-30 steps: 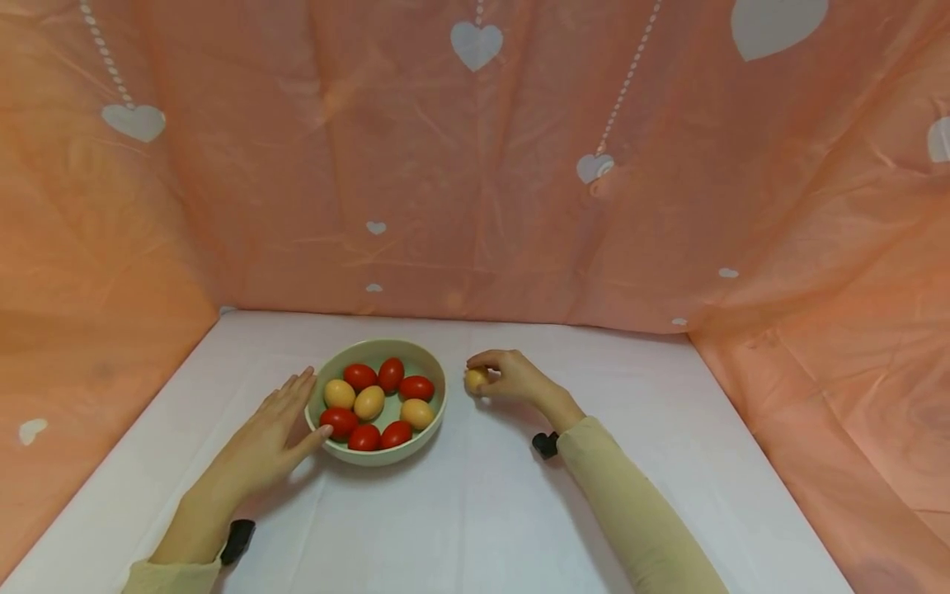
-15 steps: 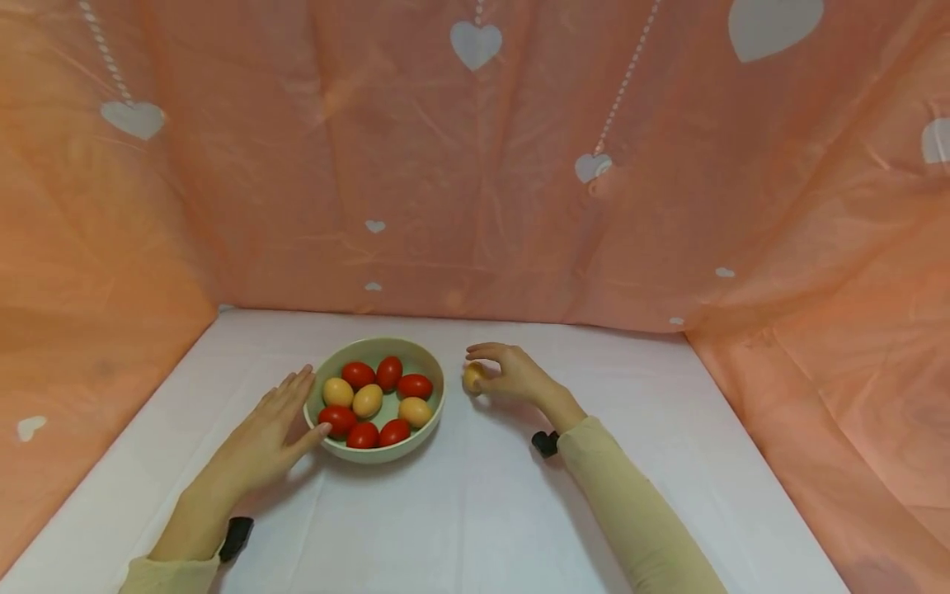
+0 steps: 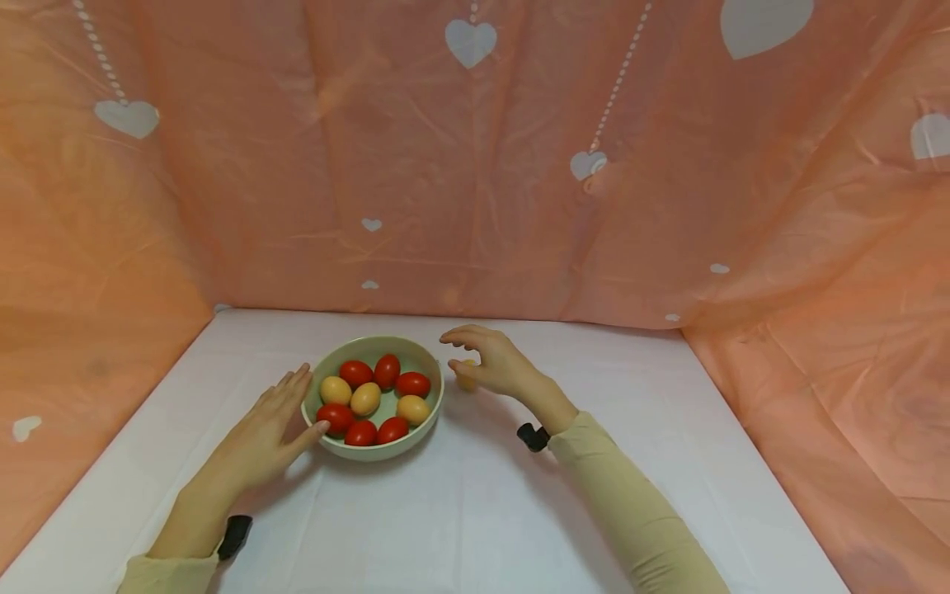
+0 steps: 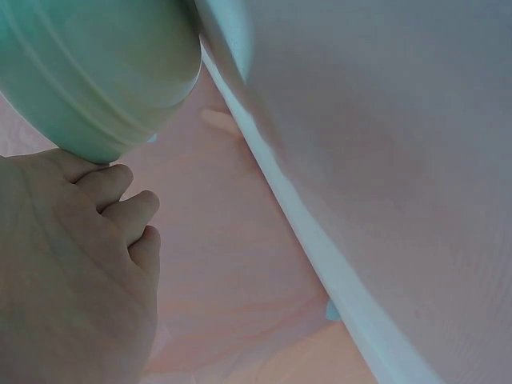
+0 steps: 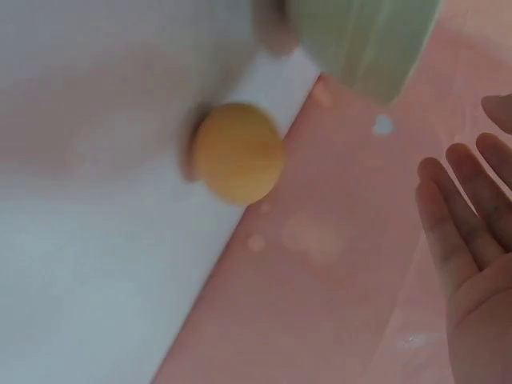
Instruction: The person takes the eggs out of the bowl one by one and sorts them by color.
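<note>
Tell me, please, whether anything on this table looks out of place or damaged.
One thing, mildly: a yellow egg-shaped piece lies on the white cloth to the right of the bowl, near the right hand, while nine other pieces sit inside. I see no spill or damage.

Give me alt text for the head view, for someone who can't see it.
A pale green bowl holds six red eggs and three yellow eggs on a white table. The left hand is at the bowl's rim; the right hand, holding nothing, is beside a lone yellow egg outside the bowl.
</note>
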Action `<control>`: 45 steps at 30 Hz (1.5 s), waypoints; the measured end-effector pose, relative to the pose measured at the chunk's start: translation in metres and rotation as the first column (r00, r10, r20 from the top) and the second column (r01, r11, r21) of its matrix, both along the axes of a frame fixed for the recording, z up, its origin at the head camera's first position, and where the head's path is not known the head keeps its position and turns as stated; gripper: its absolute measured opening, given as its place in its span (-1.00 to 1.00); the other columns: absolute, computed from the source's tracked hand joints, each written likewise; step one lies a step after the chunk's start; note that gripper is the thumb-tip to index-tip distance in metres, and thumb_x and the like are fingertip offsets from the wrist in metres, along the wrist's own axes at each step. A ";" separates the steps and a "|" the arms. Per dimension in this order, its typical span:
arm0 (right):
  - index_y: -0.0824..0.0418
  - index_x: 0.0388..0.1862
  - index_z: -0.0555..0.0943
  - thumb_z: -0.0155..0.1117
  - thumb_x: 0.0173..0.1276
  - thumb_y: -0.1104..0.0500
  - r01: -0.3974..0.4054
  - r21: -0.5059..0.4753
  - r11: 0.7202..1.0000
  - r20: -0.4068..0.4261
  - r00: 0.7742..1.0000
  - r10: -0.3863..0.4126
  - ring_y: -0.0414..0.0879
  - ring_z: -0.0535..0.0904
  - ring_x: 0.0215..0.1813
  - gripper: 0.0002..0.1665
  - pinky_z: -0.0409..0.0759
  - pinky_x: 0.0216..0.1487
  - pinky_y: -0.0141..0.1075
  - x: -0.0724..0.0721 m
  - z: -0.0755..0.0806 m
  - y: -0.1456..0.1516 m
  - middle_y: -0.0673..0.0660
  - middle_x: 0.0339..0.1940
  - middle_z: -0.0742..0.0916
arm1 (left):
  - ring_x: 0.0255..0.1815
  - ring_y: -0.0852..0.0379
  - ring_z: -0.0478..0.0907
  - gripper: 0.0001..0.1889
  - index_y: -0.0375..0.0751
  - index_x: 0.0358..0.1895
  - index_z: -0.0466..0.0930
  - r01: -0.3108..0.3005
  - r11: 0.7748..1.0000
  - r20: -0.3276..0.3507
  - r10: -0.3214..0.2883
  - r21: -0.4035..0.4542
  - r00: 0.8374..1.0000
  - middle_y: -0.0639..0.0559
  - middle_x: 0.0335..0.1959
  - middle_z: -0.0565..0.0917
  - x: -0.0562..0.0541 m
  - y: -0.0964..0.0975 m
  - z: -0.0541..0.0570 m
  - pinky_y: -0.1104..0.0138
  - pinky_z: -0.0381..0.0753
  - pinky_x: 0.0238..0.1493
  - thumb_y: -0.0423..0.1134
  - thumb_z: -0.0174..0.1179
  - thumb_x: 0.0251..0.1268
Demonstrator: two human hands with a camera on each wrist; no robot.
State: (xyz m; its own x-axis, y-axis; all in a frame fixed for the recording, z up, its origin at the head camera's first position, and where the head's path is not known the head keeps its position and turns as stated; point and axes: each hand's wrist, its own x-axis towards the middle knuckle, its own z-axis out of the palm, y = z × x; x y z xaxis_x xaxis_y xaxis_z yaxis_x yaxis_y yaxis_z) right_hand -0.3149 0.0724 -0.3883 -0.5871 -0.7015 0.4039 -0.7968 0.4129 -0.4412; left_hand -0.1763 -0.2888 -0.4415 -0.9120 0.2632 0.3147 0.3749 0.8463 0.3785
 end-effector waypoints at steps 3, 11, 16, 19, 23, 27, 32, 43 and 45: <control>0.32 0.23 0.66 0.41 0.38 0.29 -0.048 0.021 0.999 0.015 0.999 0.047 0.09 0.71 0.07 -0.56 0.72 0.09 -0.20 0.006 0.005 -0.011 0.19 0.17 0.74 | 0.61 -0.42 0.09 -0.09 -0.46 0.61 0.10 -0.003 1.000 0.011 0.003 0.001 1.000 -0.34 0.65 0.13 0.000 0.000 0.001 -0.05 -0.06 0.69 0.10 0.24 0.48; 0.35 0.18 0.68 0.39 0.40 0.31 -0.169 0.172 0.970 0.050 0.985 0.163 0.04 0.71 -0.08 -0.62 0.67 -0.06 -0.40 0.014 0.005 -0.039 0.22 0.08 0.76 | 0.64 -0.40 0.03 -0.07 -0.43 0.64 0.03 -0.011 1.000 0.065 0.011 -0.006 0.998 -0.33 0.67 0.07 -0.002 0.000 0.003 -0.19 -0.01 0.63 0.14 0.21 0.50; 0.30 0.17 0.71 0.40 0.40 0.30 -0.201 0.300 0.933 0.062 0.980 0.191 0.02 0.68 0.06 -0.63 0.63 0.15 -0.34 0.014 0.003 -0.053 0.18 0.12 0.76 | 0.64 -0.40 0.03 -0.06 -0.42 0.64 0.02 -0.013 1.000 0.072 0.014 -0.007 0.997 -0.32 0.67 0.07 -0.002 -0.001 0.002 -0.22 0.00 0.62 0.14 0.20 0.50; 0.29 0.16 0.71 0.43 0.38 0.29 -0.205 0.362 0.909 0.066 0.979 0.195 -0.04 0.66 0.07 -0.63 0.61 0.19 -0.34 0.014 0.002 -0.059 0.15 0.08 0.76 | 0.64 -0.40 0.03 -0.06 -0.41 0.64 0.02 -0.014 1.000 0.074 0.015 -0.004 0.997 -0.32 0.67 0.07 -0.003 -0.001 0.001 -0.22 0.00 0.63 0.14 0.20 0.50; 0.30 0.17 0.72 0.47 0.37 0.28 -0.219 0.407 0.887 0.092 0.976 0.199 -0.07 0.65 0.01 -0.60 0.60 0.12 -0.37 0.014 0.002 -0.066 0.13 0.04 0.77 | 0.63 -0.41 0.04 -0.07 -0.41 0.64 0.03 -0.017 1.000 0.069 0.017 -0.002 0.997 -0.33 0.67 0.08 -0.002 -0.001 0.001 -0.22 0.01 0.62 0.14 0.21 0.50; 0.24 0.19 0.73 0.49 0.36 0.25 -0.211 0.433 0.876 0.121 0.977 0.175 -0.13 0.63 -0.03 -0.58 0.58 0.03 -0.43 0.013 0.001 -0.070 0.07 0.01 0.77 | 0.63 -0.42 0.04 -0.07 -0.43 0.63 0.05 -0.018 1.000 0.063 0.019 -0.003 0.998 -0.33 0.67 0.09 -0.001 -0.001 0.002 -0.22 0.03 0.61 0.13 0.21 0.50; 0.21 0.16 0.75 0.49 0.34 0.24 -0.217 0.440 0.871 0.134 0.975 0.175 -0.18 0.62 -0.09 -0.60 0.56 -0.05 -0.47 0.010 -0.003 -0.075 0.07 -0.04 0.78 | 0.62 -0.43 0.05 -0.08 -0.45 0.62 0.06 -0.012 1.000 0.051 0.012 -0.005 0.999 -0.34 0.66 0.10 -0.001 -0.001 0.001 -0.22 0.02 0.62 0.10 0.23 0.49; 0.14 0.11 0.80 0.57 0.23 0.21 -0.230 0.508 0.830 0.150 0.973 0.178 -0.23 0.61 -0.09 -0.57 0.53 0.01 -0.50 0.007 -0.004 -0.082 -0.01 -0.01 0.81 | 0.62 -0.43 0.06 -0.09 -0.44 0.62 0.07 -0.011 1.000 0.034 0.011 -0.004 0.999 -0.33 0.66 0.11 0.000 -0.001 0.000 -0.16 -0.01 0.65 0.11 0.22 0.50; 0.11 0.09 0.81 0.59 0.21 0.19 -0.223 0.522 0.823 0.154 0.974 0.167 -0.25 0.60 -0.11 -0.58 0.53 -0.02 -0.50 0.008 -0.004 -0.084 -0.05 -0.02 0.82 | 0.62 -0.43 0.06 -0.09 -0.44 0.62 0.07 -0.012 1.000 0.033 0.012 -0.005 0.999 -0.33 0.66 0.11 0.000 -0.002 -0.001 -0.16 0.00 0.64 0.11 0.22 0.50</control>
State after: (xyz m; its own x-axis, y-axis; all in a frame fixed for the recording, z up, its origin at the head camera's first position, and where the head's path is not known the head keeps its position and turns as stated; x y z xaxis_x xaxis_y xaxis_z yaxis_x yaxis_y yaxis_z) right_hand -0.3072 -0.0112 -0.3922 -0.4312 -0.8946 -0.1176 -0.8507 0.4465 -0.2773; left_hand -0.1765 -0.2904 -0.4421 -0.9249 0.2539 0.2831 0.3523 0.8524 0.3864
